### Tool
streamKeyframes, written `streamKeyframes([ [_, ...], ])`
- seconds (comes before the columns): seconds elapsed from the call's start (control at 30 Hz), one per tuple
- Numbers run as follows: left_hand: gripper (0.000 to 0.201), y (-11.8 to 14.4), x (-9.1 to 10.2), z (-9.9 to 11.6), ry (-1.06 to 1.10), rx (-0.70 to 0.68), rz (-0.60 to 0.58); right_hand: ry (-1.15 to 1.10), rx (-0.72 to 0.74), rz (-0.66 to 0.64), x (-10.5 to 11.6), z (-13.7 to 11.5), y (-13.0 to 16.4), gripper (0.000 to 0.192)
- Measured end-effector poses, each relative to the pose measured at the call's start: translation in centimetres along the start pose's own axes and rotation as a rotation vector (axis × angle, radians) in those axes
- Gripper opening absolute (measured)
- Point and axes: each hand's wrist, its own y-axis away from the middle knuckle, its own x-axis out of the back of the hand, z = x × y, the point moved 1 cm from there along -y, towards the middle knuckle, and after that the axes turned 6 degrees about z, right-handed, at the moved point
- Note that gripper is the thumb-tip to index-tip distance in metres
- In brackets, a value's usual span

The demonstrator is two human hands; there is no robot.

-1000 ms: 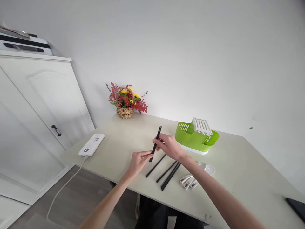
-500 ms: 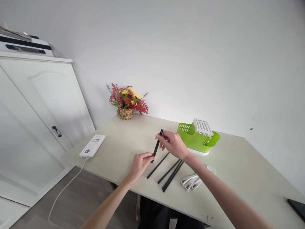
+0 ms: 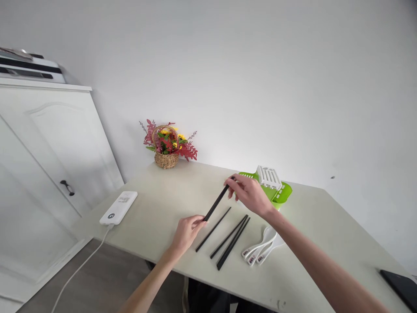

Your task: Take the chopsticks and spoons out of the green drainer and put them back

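Now both hands pinch the black chopsticks [image 3: 217, 202], left hand [image 3: 185, 230] low, right hand [image 3: 249, 195] high. They have tipped flatter, toward the green holder [image 3: 282, 193] by the desk's [image 3: 169, 195] far edge.

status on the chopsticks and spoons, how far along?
Early. Done: nothing visibly sits in the green holder. In hand: one black chopstick, right hand pinching its far end, left hand at the near end. Left: loose chopsticks and white spoons lying on the table.
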Motion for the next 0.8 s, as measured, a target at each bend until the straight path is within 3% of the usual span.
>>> streamKeyframes([
  [0.1,0.029,-0.1,0.3,-0.3,-0.04,-0.038,0.081,-0.09,-0.055,0.209,5.1,0.6,-1.7,0.046],
  [0.2,0.029,-0.3,0.3,-0.5,-0.031,0.007,0.089,-0.082,-0.018,0.454,10.6,1.4,-3.3,0.047],
  [0.27,0.031,-0.5,0.2,-0.5,-0.011,0.059,0.063,-0.001,-0.01,0.59,13.2,2.3,-4.1,0.047],
  [0.33,0.033,-0.7,0.2,-0.5,0.003,0.106,0.047,0.1,-0.032,0.641,14.4,3.4,-4.6,0.048],
  [0.43,0.035,-0.8,0.3,-0.6,0.012,0.164,0.047,0.231,-0.066,0.577,14.5,5.4,-5.6,0.05],
  [0.67,0.036,-0.9,0.4,0.1,-0.036,0.25,0.088,0.509,-0.117,0.18,11.7,11.2,-10.8,0.048],
  [0.8,0.036,-1.0,0.3,0.5,-0.042,0.293,0.105,0.546,-0.171,0.045,10.7,14.2,-12.8,0.043],
])
